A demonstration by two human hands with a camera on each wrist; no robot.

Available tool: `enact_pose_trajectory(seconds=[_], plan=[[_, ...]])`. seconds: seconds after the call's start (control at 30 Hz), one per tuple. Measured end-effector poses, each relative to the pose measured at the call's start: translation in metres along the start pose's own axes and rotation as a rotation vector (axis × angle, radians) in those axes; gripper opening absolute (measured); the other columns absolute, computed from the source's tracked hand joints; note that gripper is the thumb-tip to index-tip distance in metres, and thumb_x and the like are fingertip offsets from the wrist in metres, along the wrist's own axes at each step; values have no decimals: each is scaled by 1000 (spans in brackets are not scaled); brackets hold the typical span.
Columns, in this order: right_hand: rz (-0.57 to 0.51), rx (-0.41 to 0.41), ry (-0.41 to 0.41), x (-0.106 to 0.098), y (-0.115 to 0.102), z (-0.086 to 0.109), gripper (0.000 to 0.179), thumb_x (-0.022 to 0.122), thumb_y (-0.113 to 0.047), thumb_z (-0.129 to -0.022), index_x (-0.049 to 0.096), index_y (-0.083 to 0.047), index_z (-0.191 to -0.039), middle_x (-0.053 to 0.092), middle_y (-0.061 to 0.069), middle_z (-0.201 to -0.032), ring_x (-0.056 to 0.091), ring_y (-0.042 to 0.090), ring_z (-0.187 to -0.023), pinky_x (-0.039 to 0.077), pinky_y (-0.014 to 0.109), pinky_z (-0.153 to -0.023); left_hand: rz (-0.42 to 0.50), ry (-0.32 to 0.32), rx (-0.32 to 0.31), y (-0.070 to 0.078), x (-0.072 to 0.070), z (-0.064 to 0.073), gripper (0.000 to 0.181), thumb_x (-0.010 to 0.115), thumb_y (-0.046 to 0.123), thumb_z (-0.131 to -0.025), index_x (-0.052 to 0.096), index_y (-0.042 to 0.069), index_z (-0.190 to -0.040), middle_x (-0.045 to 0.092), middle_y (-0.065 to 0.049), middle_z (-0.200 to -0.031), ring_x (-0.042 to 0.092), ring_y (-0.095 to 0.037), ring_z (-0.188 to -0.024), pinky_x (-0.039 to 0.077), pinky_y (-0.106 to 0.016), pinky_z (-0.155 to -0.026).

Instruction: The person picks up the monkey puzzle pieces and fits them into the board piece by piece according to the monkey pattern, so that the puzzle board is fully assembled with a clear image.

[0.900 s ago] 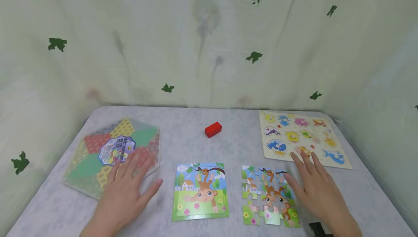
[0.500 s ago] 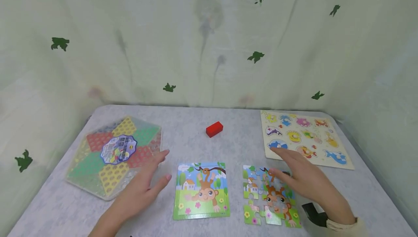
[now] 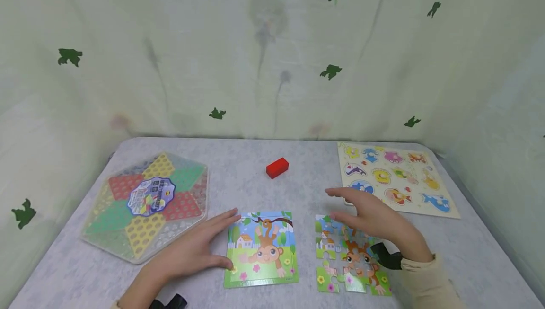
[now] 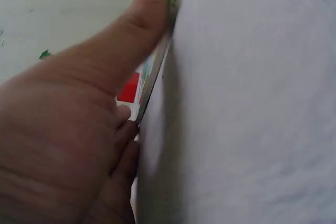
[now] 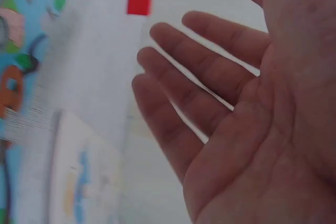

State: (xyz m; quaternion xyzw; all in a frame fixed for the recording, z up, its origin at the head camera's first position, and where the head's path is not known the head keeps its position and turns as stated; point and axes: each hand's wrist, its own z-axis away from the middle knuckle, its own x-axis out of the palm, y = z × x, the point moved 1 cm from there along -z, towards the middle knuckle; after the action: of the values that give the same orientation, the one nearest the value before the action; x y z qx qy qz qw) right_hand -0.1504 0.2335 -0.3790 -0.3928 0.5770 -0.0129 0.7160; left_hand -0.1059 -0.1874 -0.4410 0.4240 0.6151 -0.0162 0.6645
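In the head view my left hand (image 3: 191, 250) lies at the left side of a square monkey picture board (image 3: 264, 252), its fingertips by the upper left corner and its thumb at the lower left edge. The left wrist view has the thumb (image 4: 139, 24) right at the thin board's edge (image 4: 156, 69), the fingers stretched along that same edge. To the right, my right hand (image 3: 374, 214) hovers with nothing in it over monkey jigsaw pieces (image 3: 328, 280), hiding some upper ones. Its fingers (image 5: 205, 66) are spread and gently bent in the right wrist view.
A hexagonal clear case (image 3: 145, 224) with a coloured star board lies at the left. The red block (image 3: 277, 168) is toward the back middle. An animal peg-puzzle board (image 3: 408, 172) occupies the back right, before a pale leaf-patterned curtain (image 3: 191, 63).
My left hand has come off the hexagonal case and moved right to the monkey board's left edge. My right hand has swung left from beside the peg-puzzle board and turned sideways above the jigsaw pieces.
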Motion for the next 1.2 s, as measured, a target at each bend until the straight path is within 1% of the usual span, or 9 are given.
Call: enact_pose_trajectory(seconds=[0.13, 0.23, 0.37, 0.5, 0.63, 0.73, 0.93, 1.13, 1.2], plan=[[-69, -32, -81, 11, 10, 0, 59, 67, -40, -100, 54, -7, -148, 61, 11, -144, 61, 33, -128, 55, 49, -102, -17, 48, 50, -7, 6, 2, 108, 81, 69, -67, 49, 13, -154, 45, -7, -161, 45, -37, -145, 36, -55, -116], [-74, -26, -99, 15, 18, 1, 60, 70, -39, -98, 55, -6, -146, 63, 11, -142, 64, 32, -125, 56, 47, -101, -51, 71, 77, -11, 9, 1, 115, 81, 72, -63, 49, 11, -154, 44, -8, -162, 44, -37, -146, 31, -52, -119], [-50, -23, -97, 18, 26, -1, 60, 75, -37, -95, 58, -6, -143, 66, 8, -138, 65, 29, -123, 56, 46, -101, -89, 90, 68, -12, 12, 1, 119, 80, 76, -60, 47, 11, -155, 41, -10, -163, 45, -37, -145, 39, -55, -115], [-4, -27, -104, 22, 29, -4, 51, 78, -34, -93, 64, -9, -136, 67, 2, -132, 65, 22, -119, 56, 42, -100, -100, 101, 42, -13, 14, 3, 119, 79, 79, -59, 49, 12, -154, 43, -12, -160, 47, -39, -142, 44, -60, -110], [34, -34, -100, 26, 29, -8, 41, 78, -32, -93, 69, -15, -130, 67, -3, -127, 63, 15, -111, 55, 38, -96, -104, 105, 38, -13, 15, 6, 116, 77, 79, -61, 52, 10, -151, 46, -11, -158, 46, -38, -143, 43, -60, -111], [29, -37, -103, 28, 30, -10, 40, 78, -32, -93, 70, -17, -129, 66, -3, -126, 62, 14, -109, 56, 35, -92, -126, 117, 55, -14, 16, 6, 115, 76, 80, -63, 53, 8, -150, 48, -11, -158, 46, -37, -144, 41, -59, -113], [55, -74, -107, 33, 31, -10, 40, 77, -33, -94, 71, -16, -129, 65, -3, -123, 63, 14, -107, 56, 34, -88, -171, 139, 104, -10, 19, 6, 113, 74, 80, -65, 55, 7, -148, 49, -10, -158, 47, -34, -144, 34, -51, -117], [105, -105, -86, 34, 29, -10, 37, 78, -31, -93, 73, -16, -127, 68, -4, -120, 64, 15, -105, 57, 35, -86, -171, 146, 114, -5, 23, 5, 110, 72, 80, -68, 55, 6, -149, 49, -11, -158, 46, -34, -145, 20, -33, -127], [109, -108, -84, 34, 28, -11, 37, 78, -31, -93, 73, -16, -127, 68, -4, -119, 64, 14, -104, 57, 35, -86, -167, 141, 110, -3, 25, 6, 110, 72, 80, -69, 54, 6, -149, 48, -12, -159, 46, -34, -146, 17, -30, -127]])
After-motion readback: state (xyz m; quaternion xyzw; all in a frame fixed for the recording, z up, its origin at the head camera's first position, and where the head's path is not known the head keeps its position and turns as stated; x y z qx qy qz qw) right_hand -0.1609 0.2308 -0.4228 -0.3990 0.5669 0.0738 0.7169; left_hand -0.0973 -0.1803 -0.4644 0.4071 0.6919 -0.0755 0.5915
